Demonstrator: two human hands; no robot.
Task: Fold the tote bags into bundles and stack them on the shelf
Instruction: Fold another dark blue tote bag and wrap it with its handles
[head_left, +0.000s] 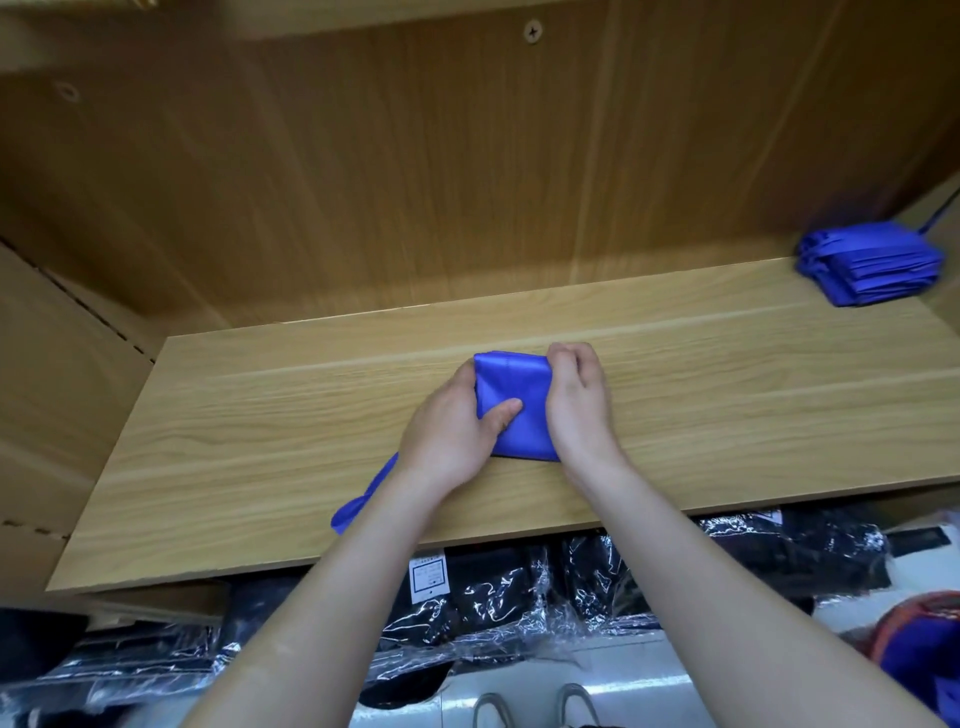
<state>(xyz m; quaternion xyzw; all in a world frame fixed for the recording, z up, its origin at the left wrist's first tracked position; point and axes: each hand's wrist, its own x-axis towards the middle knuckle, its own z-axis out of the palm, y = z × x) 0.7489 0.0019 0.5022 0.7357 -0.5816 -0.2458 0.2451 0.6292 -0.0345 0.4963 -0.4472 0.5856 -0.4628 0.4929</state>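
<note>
- Blue tote bag (511, 410): middle of the shelf (727, 415).
- Left hand (447, 436) pinches its side; right hand (576, 400) fingers (563, 356) curl over its other edge.
- Tuck the loose strap (363, 499) in tight, then press the bundle flat.

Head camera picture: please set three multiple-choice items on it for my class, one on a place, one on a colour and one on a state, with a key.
1. Where on the shelf is the stack of folded bags?
A. far right end
B. far left end
C. front middle

2. What colour is the bag being folded?
A. red
B. blue
C. green

3. How is that bag held?
A. nothing touches it
B. one hand only
C. two hands

Key:
1 A: the stack sits at the shelf's right end.
2 B: its cloth is plainly blue.
3 C: the left hand and the right hand each curl round it.
</note>
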